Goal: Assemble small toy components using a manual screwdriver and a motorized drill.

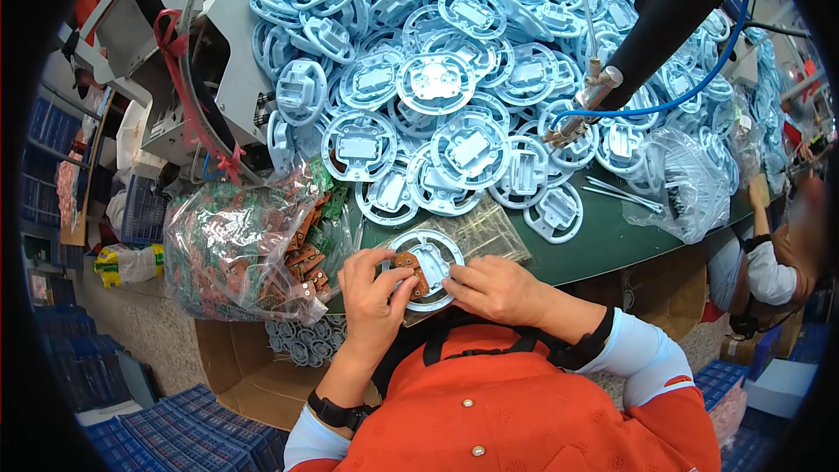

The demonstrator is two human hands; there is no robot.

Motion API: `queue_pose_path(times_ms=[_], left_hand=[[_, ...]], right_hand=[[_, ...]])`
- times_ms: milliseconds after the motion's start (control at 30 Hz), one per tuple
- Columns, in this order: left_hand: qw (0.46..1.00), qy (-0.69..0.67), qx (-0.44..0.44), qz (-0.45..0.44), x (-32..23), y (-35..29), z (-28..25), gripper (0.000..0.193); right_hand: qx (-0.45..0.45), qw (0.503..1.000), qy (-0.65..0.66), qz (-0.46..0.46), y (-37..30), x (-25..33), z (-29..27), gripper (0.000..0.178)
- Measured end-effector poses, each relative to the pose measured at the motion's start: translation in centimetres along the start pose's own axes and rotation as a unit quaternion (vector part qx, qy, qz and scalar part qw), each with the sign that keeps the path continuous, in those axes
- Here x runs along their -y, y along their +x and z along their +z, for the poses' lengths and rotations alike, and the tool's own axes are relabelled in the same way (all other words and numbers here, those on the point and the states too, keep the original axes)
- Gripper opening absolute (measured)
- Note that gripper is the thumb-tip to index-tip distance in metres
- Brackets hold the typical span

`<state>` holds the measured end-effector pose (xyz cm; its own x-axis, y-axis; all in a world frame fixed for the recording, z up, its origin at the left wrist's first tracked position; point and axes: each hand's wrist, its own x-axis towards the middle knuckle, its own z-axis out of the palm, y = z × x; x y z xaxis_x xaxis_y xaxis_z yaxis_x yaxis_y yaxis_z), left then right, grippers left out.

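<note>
Close in front of my body, a round light-blue plastic housing point(432, 260) lies face up with its recessed middle showing. My left hand point(371, 293) pinches a small orange-brown circuit board point(408, 274) at the housing's left side, thumb and forefinger on it. Whether the board is seated in the housing or just above it, I cannot tell. My right hand point(496, 287) is closed on the housing's right rim, fingertips reaching its inner edge. Under the housing is a flat, film-wrapped brownish block point(489, 232) on the green tabletop point(603, 240).
A big heap of similar housings point(472, 150) covers the table's far side. To the right hang a black power screwdriver point(673, 22) and its blue hose. A clear bag of circuit boards point(240, 240) lies left, above a cardboard box point(262, 385). A person point(773, 267) sits far right.
</note>
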<state>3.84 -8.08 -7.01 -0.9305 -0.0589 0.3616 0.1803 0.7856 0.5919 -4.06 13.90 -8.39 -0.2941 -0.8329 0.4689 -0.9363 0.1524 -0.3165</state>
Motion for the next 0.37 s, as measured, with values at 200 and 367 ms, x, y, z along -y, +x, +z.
queue_pose_path(times_ms=[200,367], left_hand=[[1.0,0.023,0.006,0.012,-0.37,0.48,0.74,0.017],[0.999,0.033,0.018,0.018,-0.35,0.6,0.81,0.018]], right_hand=[[0.016,0.999,-0.029,-0.028,0.23,0.29,-0.04,0.031],[0.018,0.999,-0.032,-0.03,0.28,0.32,-0.09,0.031]])
